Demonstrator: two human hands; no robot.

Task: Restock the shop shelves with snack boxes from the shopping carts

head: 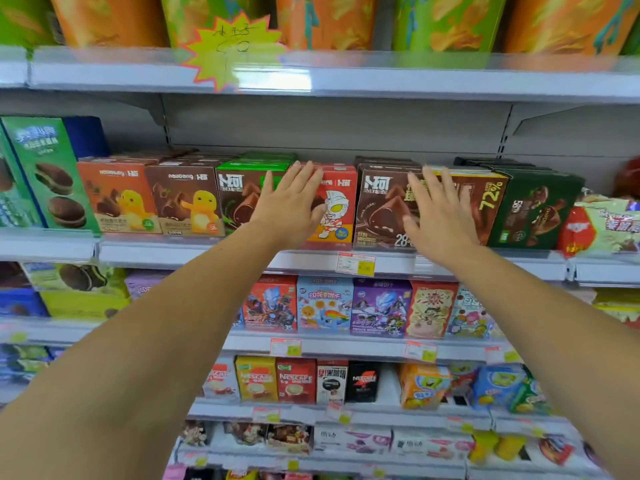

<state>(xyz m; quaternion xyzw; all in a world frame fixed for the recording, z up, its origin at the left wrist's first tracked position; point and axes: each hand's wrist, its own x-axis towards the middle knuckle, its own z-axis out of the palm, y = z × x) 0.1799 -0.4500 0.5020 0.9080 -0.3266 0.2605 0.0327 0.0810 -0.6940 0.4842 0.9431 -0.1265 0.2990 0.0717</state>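
A row of snack boxes stands along the front of the middle shelf [311, 261]. My left hand [291, 206] is spread flat with straight fingers against the red box with a cartoon hero [341, 209] and overlaps the green-topped box [239, 199] beside it. My right hand [438, 216] is also flat, fingers straight, over the seam between the dark brown 28% box [381, 209] and the brown 72% box [485, 202]. Whether the palms touch the box fronts is unclear. Neither hand holds anything. No shopping cart is in view.
Two orange and brown duck boxes [152, 199] and a tall green cookie box [45, 174] stand to the left, a dark green 58% box [533, 209] to the right. Orange and green cartons [325, 22] fill the shelf above. Lower shelves hold biscuit and coffee boxes [298, 379].
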